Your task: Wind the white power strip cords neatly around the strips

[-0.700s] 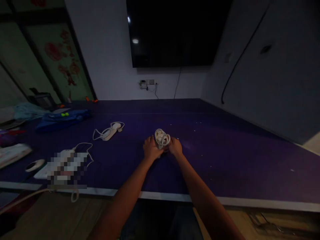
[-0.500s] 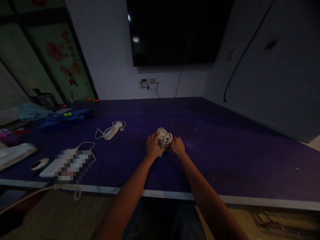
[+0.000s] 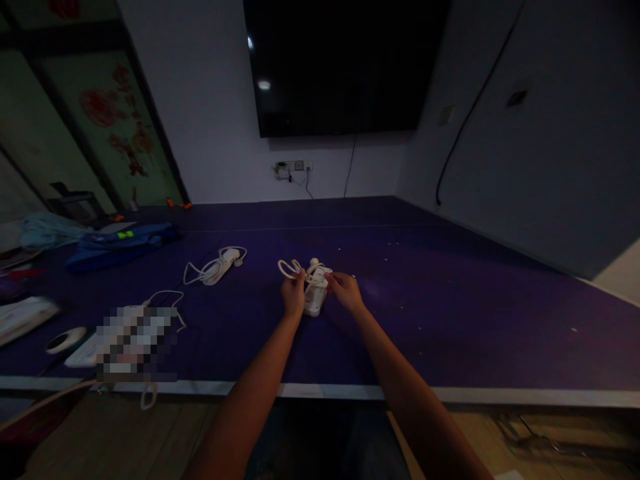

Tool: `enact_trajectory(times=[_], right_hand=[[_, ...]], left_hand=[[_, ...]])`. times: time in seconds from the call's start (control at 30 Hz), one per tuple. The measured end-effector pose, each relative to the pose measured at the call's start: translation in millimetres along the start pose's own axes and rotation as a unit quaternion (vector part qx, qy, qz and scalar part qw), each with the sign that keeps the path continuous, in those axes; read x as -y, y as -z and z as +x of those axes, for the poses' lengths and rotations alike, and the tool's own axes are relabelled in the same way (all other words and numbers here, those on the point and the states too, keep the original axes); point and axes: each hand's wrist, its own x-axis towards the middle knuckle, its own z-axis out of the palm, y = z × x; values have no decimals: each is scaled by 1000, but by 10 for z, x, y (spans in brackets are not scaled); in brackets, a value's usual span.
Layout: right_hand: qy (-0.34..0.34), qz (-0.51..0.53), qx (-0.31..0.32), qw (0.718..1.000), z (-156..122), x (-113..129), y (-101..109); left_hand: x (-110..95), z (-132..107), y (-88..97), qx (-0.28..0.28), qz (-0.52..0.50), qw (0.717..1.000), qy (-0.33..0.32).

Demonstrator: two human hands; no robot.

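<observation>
Two bare hands, the left hand (image 3: 294,295) and the right hand (image 3: 346,291), work close together over a long purple tabletop (image 3: 460,313) with a pale front edge. Between them, near the middle of the table, is a white plastic power strip (image 3: 315,304), its near end pointing toward the person. The left hand's thumb and fingers are clamped on a looped white cord (image 3: 286,269), whose coils stick up beyond the fingers and run across the strip's far end. The right hand's fingertips are bunched at the strip's far right side, by the cord; whether they pinch it cannot be told. To the left, well apart, lies a second white power strip (image 3: 218,272) with its cord looped around it. Farther left, a bright blue heap of cloth (image 3: 123,248) rests beyond a small white oval object with a dark face (image 3: 66,340). A large black flat television (image 3: 345,67) hangs on the wall behind.
</observation>
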Motion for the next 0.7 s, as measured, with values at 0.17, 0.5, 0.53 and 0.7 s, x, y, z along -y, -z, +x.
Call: enact_trajectory(times=[0.17, 0.5, 0.53, 0.7], right_hand=[[18, 42, -43, 998, -10, 10, -45], [32, 74, -86, 993, -16, 52, -39], [34, 68, -99, 992, -16, 48, -35], [63, 28, -121, 990, -37, 65, -10]], left_hand=[[50, 78, 29, -24, -15, 999, 35], [-2, 40, 28, 35, -37, 999, 18], [-14, 31, 21, 41, -32, 999, 12], [-50, -17, -19, 66, 2, 997, -32]])
